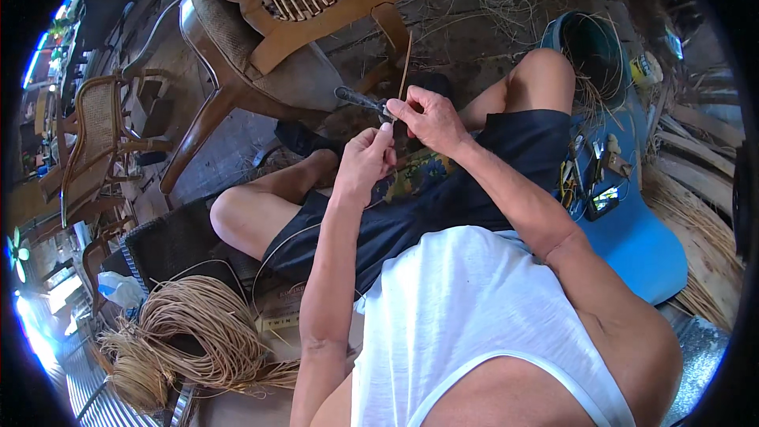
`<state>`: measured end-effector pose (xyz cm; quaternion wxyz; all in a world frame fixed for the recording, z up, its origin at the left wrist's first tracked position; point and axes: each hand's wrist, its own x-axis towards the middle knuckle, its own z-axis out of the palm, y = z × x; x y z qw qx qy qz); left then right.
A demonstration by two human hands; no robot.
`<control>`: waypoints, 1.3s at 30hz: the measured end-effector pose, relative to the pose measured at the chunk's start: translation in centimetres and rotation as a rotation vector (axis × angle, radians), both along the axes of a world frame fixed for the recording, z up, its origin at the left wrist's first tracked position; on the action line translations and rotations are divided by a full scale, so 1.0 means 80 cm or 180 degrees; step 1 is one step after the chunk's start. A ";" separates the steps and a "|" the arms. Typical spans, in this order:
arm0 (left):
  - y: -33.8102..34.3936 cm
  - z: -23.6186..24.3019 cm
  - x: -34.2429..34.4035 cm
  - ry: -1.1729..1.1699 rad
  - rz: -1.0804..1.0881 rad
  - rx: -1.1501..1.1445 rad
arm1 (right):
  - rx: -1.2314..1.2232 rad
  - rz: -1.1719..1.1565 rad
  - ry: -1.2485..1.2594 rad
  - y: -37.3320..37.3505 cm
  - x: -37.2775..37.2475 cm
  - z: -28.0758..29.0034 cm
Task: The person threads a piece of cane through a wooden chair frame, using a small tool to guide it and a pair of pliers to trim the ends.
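The coil of cane strands point(233, 320) lies at near left. At near right, the blue mat point(632, 241) supports assorted hand tools point(566, 182). At centre, the left hand point(367, 160) has its fingers curled and its thumb raised beside the tool; whether it grips anything cannot be determined. The right hand point(433, 120) pinches the thin cane strip point(406, 67), which points away from the body. The black-handled tool point(357, 98) extends leftward from the right thumb. The teal bucket point(619, 51) stands at far right; the wooden chair point(316, 34) stands at far left.
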<state>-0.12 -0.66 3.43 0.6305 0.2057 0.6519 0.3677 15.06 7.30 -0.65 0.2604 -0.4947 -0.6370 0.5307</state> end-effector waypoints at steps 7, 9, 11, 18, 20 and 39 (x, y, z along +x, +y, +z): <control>-0.024 0.033 0.008 0.2007 -0.0468 0.1245 | -0.0680 0.0115 0.0519 0.019 0.014 0.006; -0.062 0.074 -0.005 0.2130 -0.0574 0.1220 | -0.1039 -0.0443 0.0681 0.051 0.039 0.018; -0.114 0.120 -0.029 0.1990 -0.0480 0.0877 | -0.1061 -0.1100 0.0984 0.115 0.092 0.044; -0.142 0.131 -0.072 0.0639 0.0800 0.0989 | -0.0643 -0.0099 0.0197 0.110 0.133 0.057; -0.116 0.118 -0.050 0.0063 0.0967 0.1166 | -0.0757 -0.0103 0.0553 0.078 0.117 0.051; 0.041 0.037 0.043 0.1176 -0.0607 0.1170 | -0.0765 0.0247 0.1236 0.026 0.079 0.055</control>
